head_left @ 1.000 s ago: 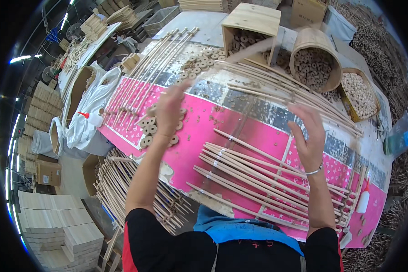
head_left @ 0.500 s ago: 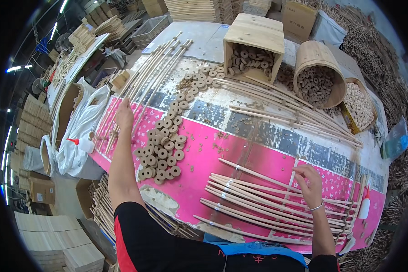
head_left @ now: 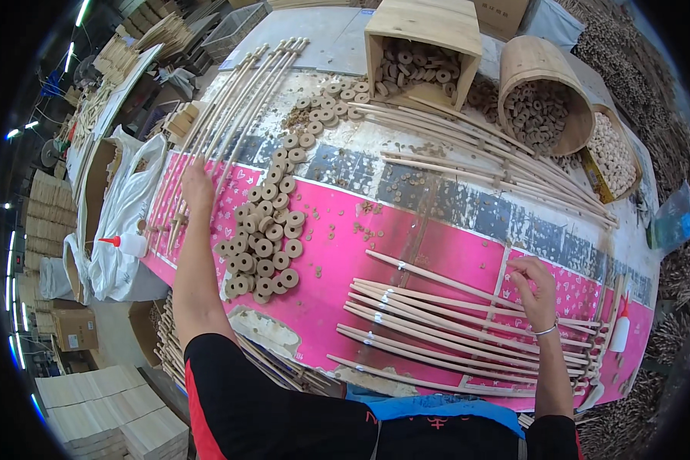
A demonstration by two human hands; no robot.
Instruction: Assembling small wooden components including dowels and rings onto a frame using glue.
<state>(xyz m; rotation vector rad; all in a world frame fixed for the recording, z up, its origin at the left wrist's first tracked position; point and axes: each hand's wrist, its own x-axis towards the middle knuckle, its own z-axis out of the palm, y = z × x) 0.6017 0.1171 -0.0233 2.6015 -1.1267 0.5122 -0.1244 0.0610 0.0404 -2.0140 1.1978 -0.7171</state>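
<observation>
My left hand point(head_left: 198, 186) is over a bundle of long thin wooden rods point(head_left: 241, 103) at the left of the table. Its fingers are drawn together among the rods; what they hold is hidden. Close to its right lies a heap of round wooden discs with center holes point(head_left: 262, 247). Above a fanned row of pale rods point(head_left: 437, 322) at the right front hovers my right hand point(head_left: 535, 293), a bracelet on its wrist. Its fingers curl loosely, with a gap between thumb and forefinger and nothing visible between them. Crosswise sticks point(head_left: 602, 330) lie at that row's right ends.
A wooden box point(head_left: 425, 19) and a wooden tub point(head_left: 533, 61), both tipped sideways, hold discs at the back. Beside them is a tray of small pale pieces point(head_left: 613, 161). More rods point(head_left: 483, 157) lie mid-table. Red-tipped white bottles point(head_left: 133, 244) point(head_left: 619, 331) stand at both sides.
The whole view has shifted slightly, so the table sits higher in the picture. My right hand has moved a little to the right over the rods. My left hand stays at its bundle.
</observation>
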